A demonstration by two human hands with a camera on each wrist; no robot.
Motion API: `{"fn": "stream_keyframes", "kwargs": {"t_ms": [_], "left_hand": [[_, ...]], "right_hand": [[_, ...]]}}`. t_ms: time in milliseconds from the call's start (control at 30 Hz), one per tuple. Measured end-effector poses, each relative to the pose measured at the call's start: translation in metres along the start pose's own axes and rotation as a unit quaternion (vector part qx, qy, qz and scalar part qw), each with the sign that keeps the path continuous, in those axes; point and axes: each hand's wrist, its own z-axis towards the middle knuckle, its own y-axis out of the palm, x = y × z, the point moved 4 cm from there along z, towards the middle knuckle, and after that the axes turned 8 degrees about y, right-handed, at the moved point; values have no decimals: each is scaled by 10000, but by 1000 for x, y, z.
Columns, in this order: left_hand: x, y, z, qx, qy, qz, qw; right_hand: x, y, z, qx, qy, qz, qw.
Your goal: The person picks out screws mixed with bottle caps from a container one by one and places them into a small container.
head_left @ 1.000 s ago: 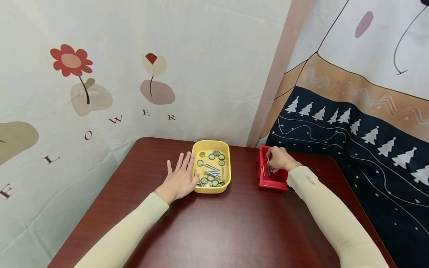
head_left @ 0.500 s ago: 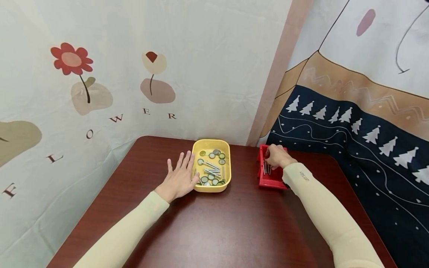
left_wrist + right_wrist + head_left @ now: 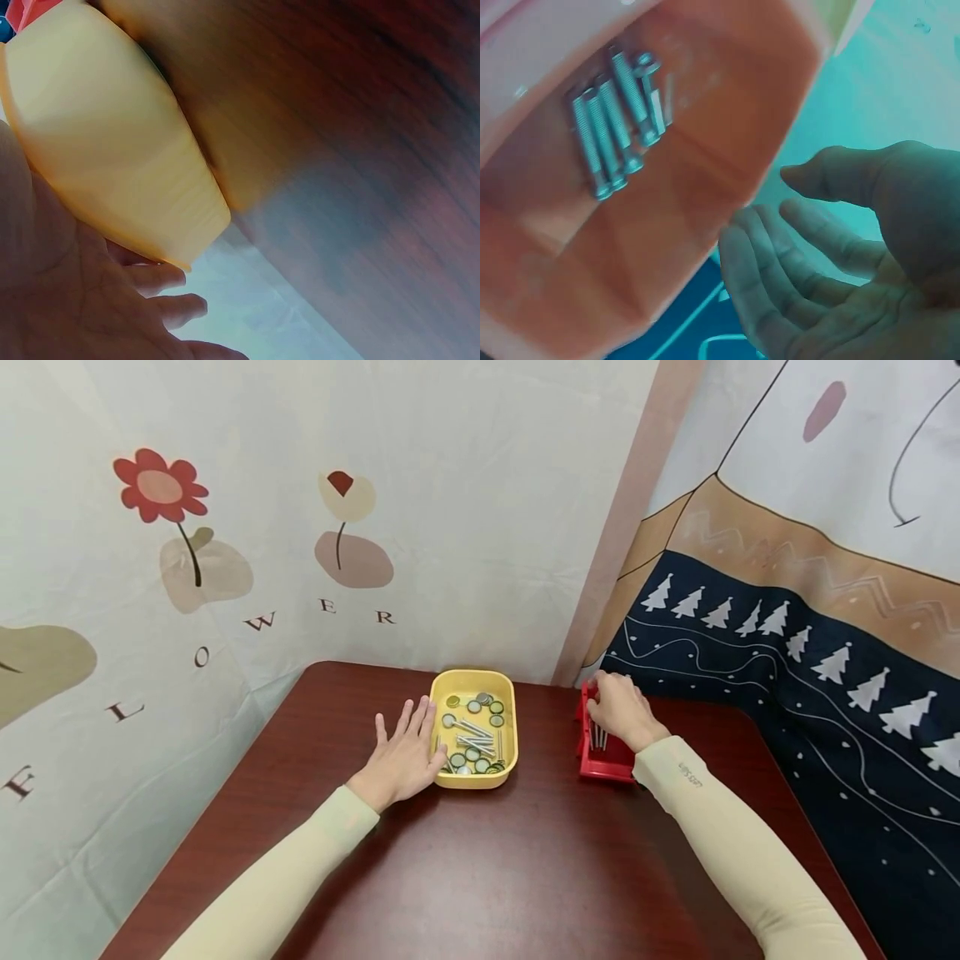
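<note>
The left hand (image 3: 403, 760) was set along the yellow tray (image 3: 472, 782), fingers straight and spread; screws (image 3: 475, 728) and round caps (image 3: 472, 755) were contained there. The right hand (image 3: 624, 706) was poised at the edge of the red bin (image 3: 609, 770) — fingers loosely bent, nothing gripped — with more screws (image 3: 590, 146) within.

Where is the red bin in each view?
Head: the red bin, right of centre, partly hidden by the right hand.
Left wrist: probably the red patch in the top left corner.
Right wrist: large, across the left and upper middle, with screws inside.
Landmark shared by head and left wrist: the yellow tray.
</note>
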Motion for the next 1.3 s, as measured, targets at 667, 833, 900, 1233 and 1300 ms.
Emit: {"fn": "stream_keyframes", "kwargs": {"t_ms": [667,833,900,1233,1300], "left_hand": [[0,0,0,122,53,47,9999],[-1,1,1,110,46,16,9999],[-1,2,1,89,38,35,9999],[-2,2,2,103,96,15,9999],[-2,2,2,113,107,16,9999]], "right_hand": [[-143,45,-11,-1063,-2201,-674,9673],[-165,85,12,-1670,-2654,-1100,9432],[-168,109,30,-1877,-2813,-1279,9324],[-168,186,90,-2575,-2499,-2025,9112],[-180,162,68,-2583,-2287,-2056,9158]]}}
